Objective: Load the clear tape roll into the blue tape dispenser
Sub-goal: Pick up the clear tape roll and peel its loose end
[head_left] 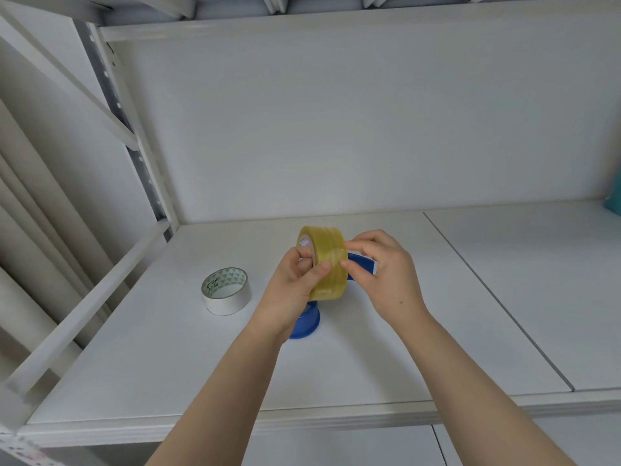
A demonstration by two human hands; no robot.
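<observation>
My left hand (295,284) and right hand (379,264) both clamp the clear tape roll (327,264) above the blue tape dispenser (307,322) on the white shelf (403,331), beside a white tape roll (225,290).

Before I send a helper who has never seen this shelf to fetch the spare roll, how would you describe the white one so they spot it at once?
On the white shelf, look left of the person's hands, toward the metal upright. The white tape roll lies flat there, on its own and untouched. Unlike the yellowish clear tape roll held upright in the hands, it is opaque white, with a green triangle pattern inside its core.
</observation>
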